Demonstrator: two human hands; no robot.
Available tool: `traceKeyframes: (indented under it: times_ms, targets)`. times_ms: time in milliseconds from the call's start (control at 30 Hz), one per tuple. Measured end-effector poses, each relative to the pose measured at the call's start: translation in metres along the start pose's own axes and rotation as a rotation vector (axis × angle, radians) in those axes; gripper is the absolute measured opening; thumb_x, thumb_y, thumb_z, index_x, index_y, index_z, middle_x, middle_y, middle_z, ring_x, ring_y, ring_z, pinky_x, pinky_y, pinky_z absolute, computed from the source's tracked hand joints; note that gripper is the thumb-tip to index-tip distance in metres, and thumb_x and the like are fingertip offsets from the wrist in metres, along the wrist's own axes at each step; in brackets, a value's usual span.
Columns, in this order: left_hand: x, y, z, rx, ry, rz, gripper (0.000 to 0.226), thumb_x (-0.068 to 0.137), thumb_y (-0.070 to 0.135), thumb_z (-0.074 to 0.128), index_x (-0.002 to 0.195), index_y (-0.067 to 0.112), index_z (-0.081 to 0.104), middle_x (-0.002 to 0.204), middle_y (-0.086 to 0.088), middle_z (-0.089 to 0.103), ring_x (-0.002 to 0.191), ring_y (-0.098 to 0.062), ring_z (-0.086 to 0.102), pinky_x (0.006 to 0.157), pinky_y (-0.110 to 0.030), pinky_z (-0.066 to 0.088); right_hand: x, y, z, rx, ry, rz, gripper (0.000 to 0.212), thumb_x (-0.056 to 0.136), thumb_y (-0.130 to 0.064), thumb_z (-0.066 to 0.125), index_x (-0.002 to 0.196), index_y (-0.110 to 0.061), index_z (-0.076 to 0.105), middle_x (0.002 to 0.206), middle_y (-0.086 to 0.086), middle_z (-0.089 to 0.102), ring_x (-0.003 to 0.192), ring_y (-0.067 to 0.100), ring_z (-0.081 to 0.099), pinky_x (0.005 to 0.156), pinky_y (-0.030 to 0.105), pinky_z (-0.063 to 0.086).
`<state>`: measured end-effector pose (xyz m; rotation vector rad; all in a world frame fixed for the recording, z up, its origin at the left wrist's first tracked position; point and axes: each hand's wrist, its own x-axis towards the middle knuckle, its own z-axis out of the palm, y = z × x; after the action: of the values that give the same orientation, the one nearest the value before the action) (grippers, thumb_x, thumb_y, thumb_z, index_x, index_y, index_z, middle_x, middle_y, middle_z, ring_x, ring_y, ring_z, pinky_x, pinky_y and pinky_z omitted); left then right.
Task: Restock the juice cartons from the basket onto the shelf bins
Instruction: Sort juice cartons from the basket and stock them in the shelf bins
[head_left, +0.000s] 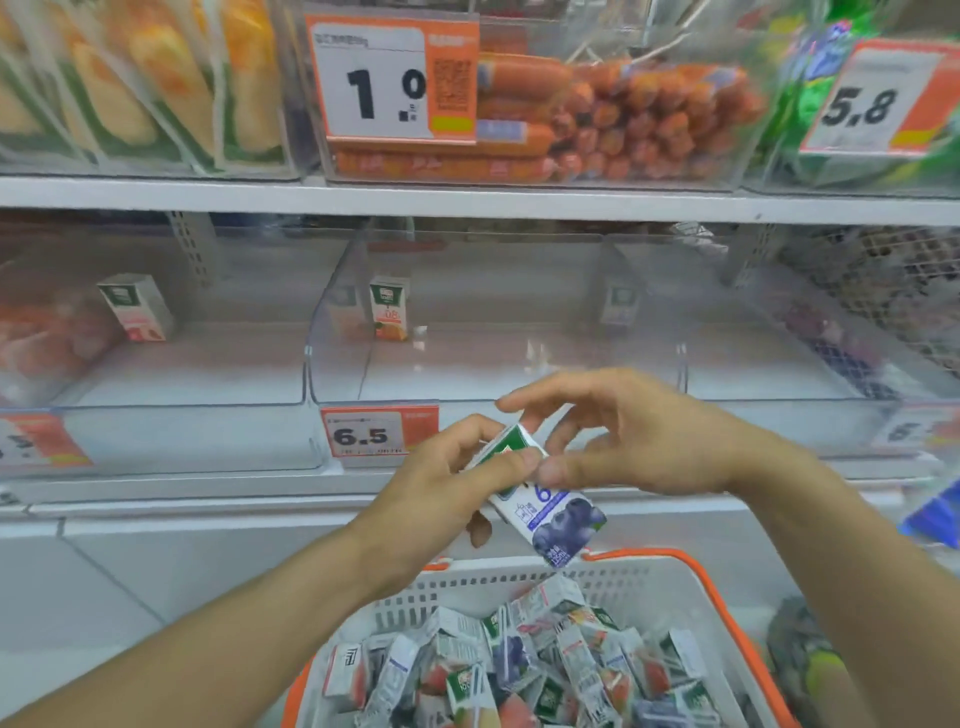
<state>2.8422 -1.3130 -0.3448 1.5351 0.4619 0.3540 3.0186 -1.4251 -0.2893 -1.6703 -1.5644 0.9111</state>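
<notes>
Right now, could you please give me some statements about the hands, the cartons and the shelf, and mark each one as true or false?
1. The left hand holds a blueberry carton above the basket. True.
2. The right hand holds a second carton of its own. False: its thumb and fingers are at the top of the same blueberry carton, though its grip is not clear.
3. The middle bin holds one orange carton standing at the back. True.
4. The basket is empty. False: many cartons lie piled in it.
5. The price tag under the middle bin reads 5.8. False: it reads 6.5.
</notes>
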Motion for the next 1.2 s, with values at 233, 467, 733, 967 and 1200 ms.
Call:
traceKeyframes:
  times_ms: [233, 467, 733, 967, 1200]
  targets:
    - [0.024, 0.017, 0.068, 0.092, 0.121, 0.154, 0.030, 0.080, 0.033, 0.075, 0.105, 0.018, 0.065, 0.092, 0.000, 0.066, 0.064, -0.010, 0.060, 0.055, -0.019, 0.043, -0.061, 0.020, -0.032, -0.094, 0.289, -0.018, 0.039, 0.077, -0.013, 0.083, 0.109, -0.030, 0.070, 0.085, -0.007, 0.064, 0.079, 0.012, 0.067, 0.054, 0.032, 0.055]
    - [0.064, 0.021, 0.103, 0.473, 0.342, 0.450, 0.048, 0.080, 0.058, 0.069, 0.113, 0.027, 0.053, 0.109, 0.007, 0.060, 0.097, -0.007, 0.059, 0.082, -0.020, 0.047, -0.101, 0.046, -0.083, 0.157, 0.523, -0.142, 0.053, 0.075, -0.013, 0.072, 0.127, -0.017, 0.062, 0.103, 0.003, 0.066, 0.078, 0.017, 0.062, 0.061, 0.024, 0.051]
    - [0.101, -0.023, 0.081, 1.064, 0.383, 0.675, 0.041, 0.077, 0.037, 0.081, 0.112, 0.023, 0.063, 0.094, 0.011, 0.067, 0.074, -0.010, 0.061, 0.075, -0.031, 0.045, -0.055, 0.091, -0.152, 0.224, 0.842, -0.134, 0.043, 0.079, 0.010, 0.073, 0.115, -0.012, 0.060, 0.103, 0.011, 0.066, 0.076, 0.015, 0.069, 0.068, 0.031, 0.059]
    - [0.111, -0.045, 0.073, 1.147, 0.500, 0.930, 0.022, 0.082, 0.023, 0.075, 0.102, 0.013, 0.072, 0.090, 0.003, 0.071, 0.073, -0.017, 0.063, 0.067, -0.033, 0.045, 0.043, 0.136, -0.176, -0.089, 0.706, 0.142, 0.043, 0.071, 0.005, 0.082, 0.103, -0.017, 0.065, 0.093, 0.003, 0.065, 0.077, 0.018, 0.067, 0.075, 0.035, 0.060]
    - [0.114, -0.047, 0.076, 1.097, 0.528, 0.945, 0.020, 0.079, 0.022, 0.077, 0.097, 0.014, 0.074, 0.089, 0.006, 0.073, 0.078, -0.012, 0.060, 0.069, -0.032, 0.045, 0.105, 0.176, -0.184, -0.091, 0.760, 0.369, 0.038, 0.068, -0.004, 0.085, 0.093, -0.027, 0.067, 0.099, -0.001, 0.065, 0.086, 0.018, 0.066, 0.074, 0.021, 0.049]
